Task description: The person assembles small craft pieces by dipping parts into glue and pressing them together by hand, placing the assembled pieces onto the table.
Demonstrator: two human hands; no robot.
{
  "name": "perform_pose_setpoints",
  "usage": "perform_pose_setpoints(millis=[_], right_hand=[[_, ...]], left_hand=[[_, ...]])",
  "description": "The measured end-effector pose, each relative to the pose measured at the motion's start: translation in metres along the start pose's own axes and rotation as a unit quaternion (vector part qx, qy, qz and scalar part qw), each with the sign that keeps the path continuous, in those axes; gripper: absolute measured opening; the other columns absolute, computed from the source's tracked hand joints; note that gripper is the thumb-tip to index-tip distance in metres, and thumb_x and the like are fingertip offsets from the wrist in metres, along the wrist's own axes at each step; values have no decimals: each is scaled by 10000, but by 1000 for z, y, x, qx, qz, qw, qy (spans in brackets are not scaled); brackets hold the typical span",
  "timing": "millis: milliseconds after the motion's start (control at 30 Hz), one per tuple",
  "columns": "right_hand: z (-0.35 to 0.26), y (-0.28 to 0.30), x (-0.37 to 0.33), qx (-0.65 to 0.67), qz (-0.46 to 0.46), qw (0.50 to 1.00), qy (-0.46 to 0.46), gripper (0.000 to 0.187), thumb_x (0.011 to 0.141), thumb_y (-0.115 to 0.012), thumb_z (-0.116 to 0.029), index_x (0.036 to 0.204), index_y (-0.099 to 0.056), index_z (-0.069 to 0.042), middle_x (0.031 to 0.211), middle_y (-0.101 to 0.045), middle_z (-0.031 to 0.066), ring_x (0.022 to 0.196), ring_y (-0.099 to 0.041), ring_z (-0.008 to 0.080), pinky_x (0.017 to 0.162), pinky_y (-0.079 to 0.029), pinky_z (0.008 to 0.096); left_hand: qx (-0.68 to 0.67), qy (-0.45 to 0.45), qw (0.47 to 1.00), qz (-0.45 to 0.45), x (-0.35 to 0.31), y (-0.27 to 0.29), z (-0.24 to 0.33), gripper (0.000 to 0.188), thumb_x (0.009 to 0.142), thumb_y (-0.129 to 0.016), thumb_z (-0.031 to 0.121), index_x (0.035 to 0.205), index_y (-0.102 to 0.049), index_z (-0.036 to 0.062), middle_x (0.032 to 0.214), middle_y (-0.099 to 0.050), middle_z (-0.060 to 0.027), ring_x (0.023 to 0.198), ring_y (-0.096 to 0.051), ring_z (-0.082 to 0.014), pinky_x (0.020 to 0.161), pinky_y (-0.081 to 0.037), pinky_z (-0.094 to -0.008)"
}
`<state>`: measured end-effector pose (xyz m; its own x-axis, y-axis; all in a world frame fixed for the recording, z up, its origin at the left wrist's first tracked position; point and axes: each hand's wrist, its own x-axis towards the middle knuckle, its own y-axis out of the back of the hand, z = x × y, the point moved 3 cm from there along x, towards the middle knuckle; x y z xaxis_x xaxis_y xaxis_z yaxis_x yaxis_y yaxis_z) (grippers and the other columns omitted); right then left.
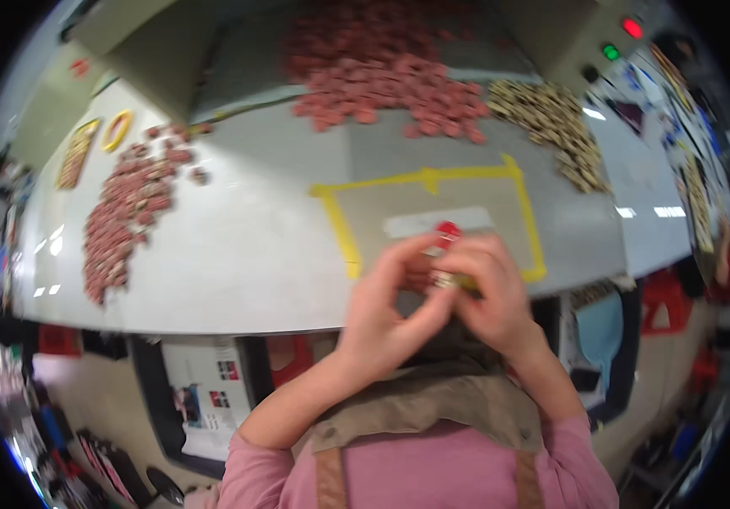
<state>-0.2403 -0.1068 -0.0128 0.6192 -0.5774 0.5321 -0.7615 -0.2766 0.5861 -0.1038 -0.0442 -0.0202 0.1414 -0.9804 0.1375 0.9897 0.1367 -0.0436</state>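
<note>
Both hands are brought together over the near edge of the table, in front of my chest. Fingers curled, my left hand (389, 297) pinches from the left side. My right hand (499, 293) meets it from the right, its fingers closed too. Between the index fingertips a small red piece (447, 235) sticks up. Lower down, by the thumbs, shows a small pale piece (443, 280); blur hides whether the two are joined. Beyond the hands, a whitish strip (407, 223) lies inside a rectangle of yellow tape (433, 176) on the table (246, 246).
A heap of red round pieces (390, 85) lies at the back, with gold-coloured pieces (556, 127) to its right. More reddish pieces (132, 212) spread at left, near a yellow tape roll (117, 131). Red and green lights (621, 41) glow at upper right. Open drawers (212, 382) sit below the table.
</note>
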Motion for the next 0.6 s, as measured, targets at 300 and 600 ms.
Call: perform_pose_setpoints(millis=[300,600], right_hand=[[30,78,-16,-99,57,987,-113,46,904,-562,-35,930,-577,-1,884,-578,103,844,-561,237,771,-447,319],[75,112,-18,-178,39,969,-164,107,847,-585,-2,952,-578,14,950,-566,137,862,-580,267,767,-469,311]], left_hand=[[580,-200,782,112,77,135,9,188,806,-662,129,978,-645,56,1003,-633,-96,933,-608,-282,807,-492,-372],[763,-202,571,227,72,237,5,284,819,-612,102,1102,-620,76,1134,-601,-95,1085,-541,-273,945,-399,-413]])
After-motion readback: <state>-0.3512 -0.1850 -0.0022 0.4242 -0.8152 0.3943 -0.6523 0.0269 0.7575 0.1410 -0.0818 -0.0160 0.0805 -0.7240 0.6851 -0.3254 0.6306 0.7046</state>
